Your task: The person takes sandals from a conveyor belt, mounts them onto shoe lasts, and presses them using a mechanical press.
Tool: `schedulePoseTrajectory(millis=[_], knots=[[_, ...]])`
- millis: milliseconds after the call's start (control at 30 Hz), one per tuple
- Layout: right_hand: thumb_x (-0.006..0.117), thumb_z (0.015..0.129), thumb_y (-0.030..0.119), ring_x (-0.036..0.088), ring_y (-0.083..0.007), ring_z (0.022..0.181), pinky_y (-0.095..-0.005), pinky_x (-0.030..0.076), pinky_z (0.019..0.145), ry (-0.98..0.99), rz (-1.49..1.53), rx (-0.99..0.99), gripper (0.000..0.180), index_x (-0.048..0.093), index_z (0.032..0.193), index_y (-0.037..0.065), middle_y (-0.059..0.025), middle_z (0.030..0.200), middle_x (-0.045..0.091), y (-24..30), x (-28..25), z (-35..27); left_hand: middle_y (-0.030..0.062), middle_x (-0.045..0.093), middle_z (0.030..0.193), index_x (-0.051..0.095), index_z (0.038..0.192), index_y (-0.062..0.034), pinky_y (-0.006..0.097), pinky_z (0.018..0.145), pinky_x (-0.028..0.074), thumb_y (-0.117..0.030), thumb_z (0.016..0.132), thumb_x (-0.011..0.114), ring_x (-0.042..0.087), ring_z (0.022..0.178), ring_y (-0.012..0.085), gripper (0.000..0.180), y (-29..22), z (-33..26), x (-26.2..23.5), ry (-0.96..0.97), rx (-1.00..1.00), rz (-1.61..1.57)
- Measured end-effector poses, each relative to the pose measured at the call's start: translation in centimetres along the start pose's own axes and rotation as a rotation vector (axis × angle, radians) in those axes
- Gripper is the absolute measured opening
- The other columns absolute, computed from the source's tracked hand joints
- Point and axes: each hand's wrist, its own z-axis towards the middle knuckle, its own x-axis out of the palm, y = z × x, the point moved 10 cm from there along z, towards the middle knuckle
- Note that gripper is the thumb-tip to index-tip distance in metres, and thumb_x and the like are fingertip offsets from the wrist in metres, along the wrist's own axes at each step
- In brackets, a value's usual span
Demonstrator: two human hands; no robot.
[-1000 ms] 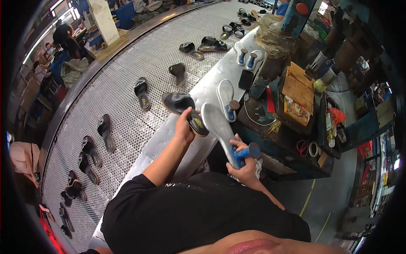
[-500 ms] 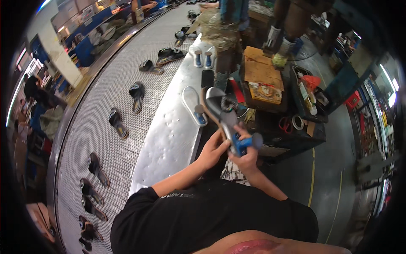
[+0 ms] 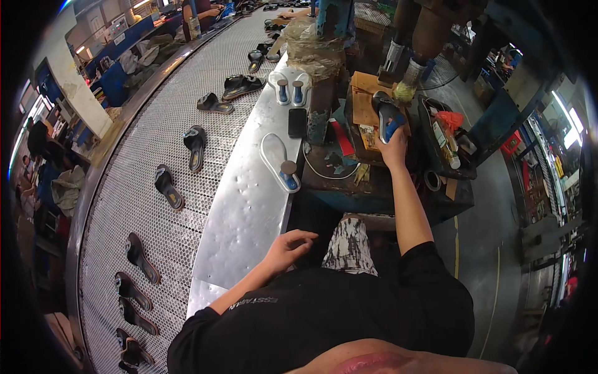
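Observation:
Reaching forward and right, my right hand (image 3: 393, 148) is closed round the heel end of a dark slide sandal (image 3: 380, 103) with a blue block (image 3: 391, 128) at the heel. The sandal is over the brown cardboard sheets (image 3: 363, 103) of the press; whether it touches them I cannot tell. My left hand (image 3: 288, 249) holds nothing, fingers apart, beside the metal table's (image 3: 240, 230) right edge. On that table lies a white sole-shaped plate (image 3: 273, 149) with a blue block and a round brown knob. Two similar plates (image 3: 288, 80) stand farther back, near a black phone-like slab (image 3: 298, 123).
Several black slide sandals (image 3: 195, 146) lie along the perforated conveyor (image 3: 212, 134) on the left. Overhead, the press's metal column (image 3: 430, 31) hangs above the cardboard. A dark tray (image 3: 445, 153) of odds and ends and a tape roll (image 3: 432, 181) are at right. A red strip (image 3: 341, 137) lies nearby.
My right hand has carried the sandal forward and right from in front of me to over the cardboard. My left hand has let go of it and drawn back toward me and left.

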Motion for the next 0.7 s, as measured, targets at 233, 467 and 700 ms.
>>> schedulePoseTrajectory(millis=[233,467,700], knots=[[0.076,0.080,0.028,0.050,-0.0445,0.122,-0.0470,0.045,0.099,-0.032,-0.090,-0.014,0.089,0.024,0.144,-0.008,-0.0318,0.136,0.044,0.8,1.8,0.3,-0.0003,0.063,0.093,0.066,0.118,-0.0031,0.022,0.078,0.047,0.000,0.094,0.060,0.059,0.086,0.0067,0.025,3.7,-1.9,-4.2,-0.172,-0.026,-0.012],[0.077,0.080,0.031,0.048,-0.0458,0.124,-0.0464,0.044,0.100,0.022,-0.118,-0.006,0.095,0.021,0.143,-0.014,-0.0350,0.136,0.042,1.6,3.7,3.1,-0.0011,0.062,0.094,0.065,0.120,-0.0052,0.022,0.076,0.046,-0.001,0.094,0.061,0.056,0.083,0.0056,0.027,3.6,-2.3,-3.8,-0.123,-0.025,-0.088],[0.077,0.078,0.045,0.047,-0.0399,0.129,-0.0456,0.041,0.104,-0.234,-0.172,-0.118,0.094,0.032,0.141,-0.008,-0.0291,0.139,0.047,0.3,-1.5,3.3,0.0045,0.065,0.096,0.067,0.116,-0.0040,0.025,0.074,0.050,0.001,0.089,0.060,0.061,0.081,0.0102,0.028,-0.7,-2.2,-5.4,-0.158,0.239,0.157]])
